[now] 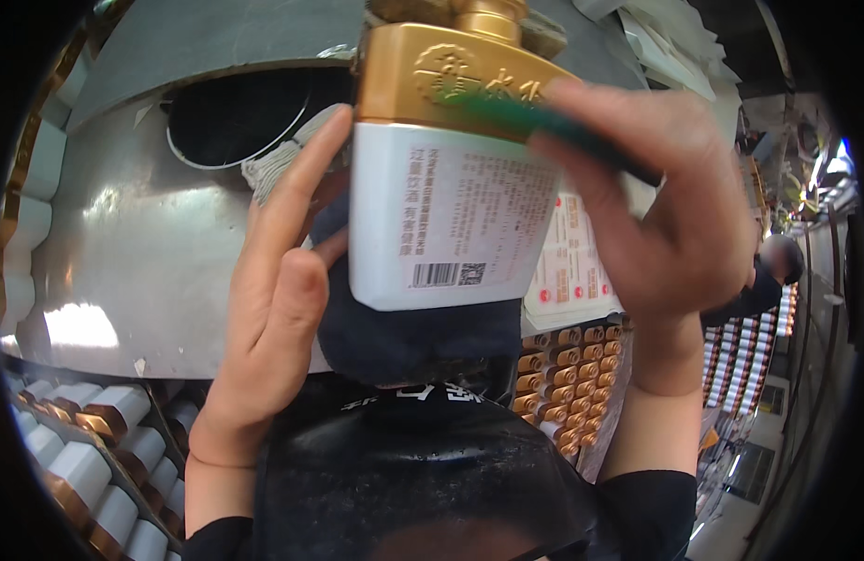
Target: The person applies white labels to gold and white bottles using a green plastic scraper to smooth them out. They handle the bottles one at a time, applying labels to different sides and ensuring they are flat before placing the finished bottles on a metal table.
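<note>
A flat-sided bottle (451,215), gold at the shoulder and neck and white below, fills the middle, neck away from me. A pale printed label lies on its white face. My left hand (273,271) is open along the bottle's left side, index finger stretched up and thumb clear of the front face. Some of its fingers go out of sight behind the edge. My right hand (675,196) pinches a narrow dark green tool (582,136), blurred by motion, whose bright green end lies across the gold shoulder. Its exact kind cannot be made out.
White sheets with red-marked labels (572,257) lie right of the bottle. Behind is a grey metal table (170,243) with a dark round opening (236,117) and whitish cloth (278,168). Crated gold-and-white bottles (109,421) stand lower left, gold-topped ones (568,374) at right. A person (778,262) is farther right.
</note>
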The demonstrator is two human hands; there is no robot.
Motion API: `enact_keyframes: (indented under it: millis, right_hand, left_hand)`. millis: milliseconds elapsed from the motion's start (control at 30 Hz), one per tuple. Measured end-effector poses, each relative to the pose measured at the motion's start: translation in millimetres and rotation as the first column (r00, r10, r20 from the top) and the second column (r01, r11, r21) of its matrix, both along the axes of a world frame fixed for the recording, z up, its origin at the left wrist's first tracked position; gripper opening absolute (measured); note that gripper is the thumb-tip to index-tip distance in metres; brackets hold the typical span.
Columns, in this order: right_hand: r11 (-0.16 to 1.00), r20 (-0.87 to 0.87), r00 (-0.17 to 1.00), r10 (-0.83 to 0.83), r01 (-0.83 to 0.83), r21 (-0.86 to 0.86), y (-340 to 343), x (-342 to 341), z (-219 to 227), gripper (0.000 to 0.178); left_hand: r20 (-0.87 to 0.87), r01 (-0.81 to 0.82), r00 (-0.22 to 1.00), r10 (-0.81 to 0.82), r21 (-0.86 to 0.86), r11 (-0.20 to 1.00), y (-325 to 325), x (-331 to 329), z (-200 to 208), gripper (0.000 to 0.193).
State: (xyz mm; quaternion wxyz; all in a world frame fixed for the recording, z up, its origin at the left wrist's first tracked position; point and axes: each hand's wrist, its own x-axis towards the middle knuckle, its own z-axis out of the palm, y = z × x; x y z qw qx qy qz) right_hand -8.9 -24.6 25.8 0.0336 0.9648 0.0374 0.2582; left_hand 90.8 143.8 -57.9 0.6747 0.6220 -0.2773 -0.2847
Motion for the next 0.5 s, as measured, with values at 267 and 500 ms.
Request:
enact_keyframes:
  millis: [267, 500]
  right_hand:
    - [0.993, -0.027, 0.997, 0.070, -0.067, 0.102, -12, -19, 3, 0.031]
    - [0.992, -0.340, 0.940, 0.021, -0.062, -0.109, -30, -61, -4, 0.020]
  left_hand:
    - [0.054, -0.025, 0.998, 0.023, 0.030, 0.999, 0, -4, -6, 0.100]
    - [0.088, -0.066, 0.994, 0.064, 0.016, 0.998, -2, -6, -14, 0.099]
